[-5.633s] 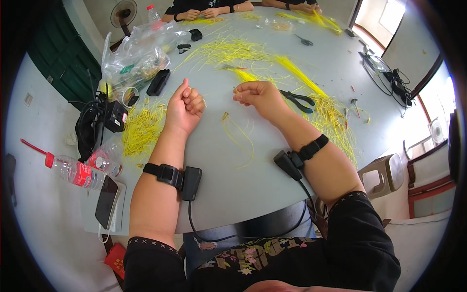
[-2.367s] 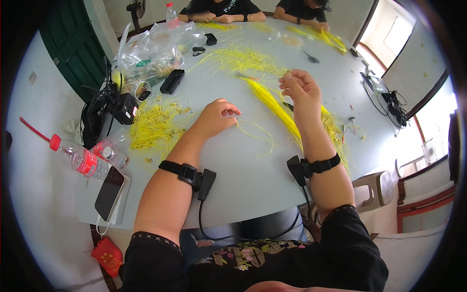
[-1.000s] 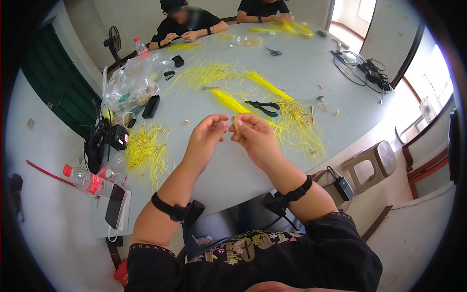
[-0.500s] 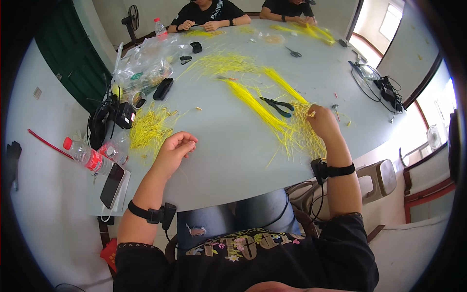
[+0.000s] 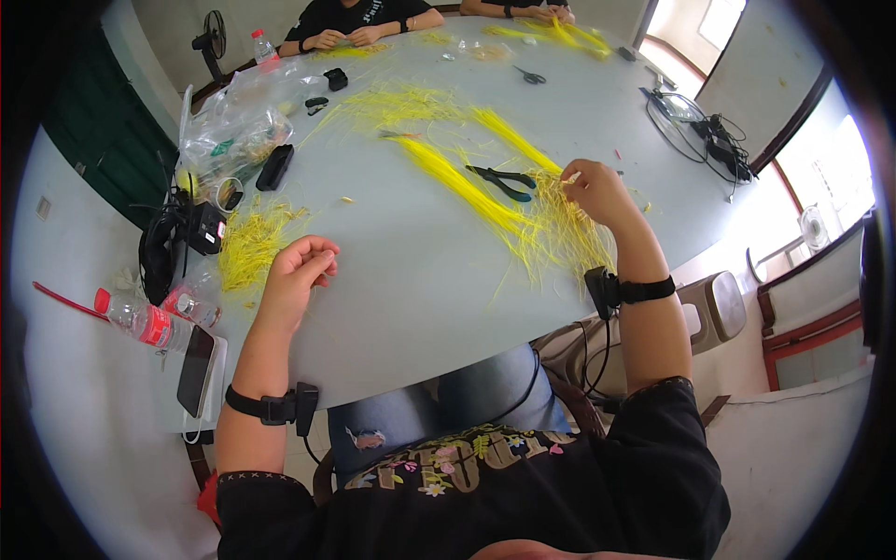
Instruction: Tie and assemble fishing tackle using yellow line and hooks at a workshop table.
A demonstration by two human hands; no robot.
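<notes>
My left hand (image 5: pixel 301 271) hovers over the near left of the table, fingers curled and thumb pressed to them; whatever they hold, if anything, is too small to make out. At the near right, my right hand (image 5: pixel 599 194) is closed in a pinch above the tangled end of a heap of yellow strands (image 5: pixel 571 233). Something small and pale shows at its fingertips, its kind unclear. Beside that hand lie dark-handled pliers (image 5: pixel 504 182), between a long yellow strand bundle (image 5: pixel 457 182) and a second one (image 5: pixel 513 138). A loose yellow pile (image 5: pixel 254 247) is left of my left hand.
The grey table (image 5: pixel 392 308) also bears clear plastic bags (image 5: pixel 233 121), a black case (image 5: pixel 274 168), bottles (image 5: pixel 145 322) and a phone (image 5: pixel 196 369) on the left. Scissors (image 5: pixel 530 76) lie farther back, black cables (image 5: pixel 714 140) at right. Two people sit across the table.
The whole view has shifted, so the table's things appear farther left and mostly higher. Both hands keep much the same closed pose over the same places.
</notes>
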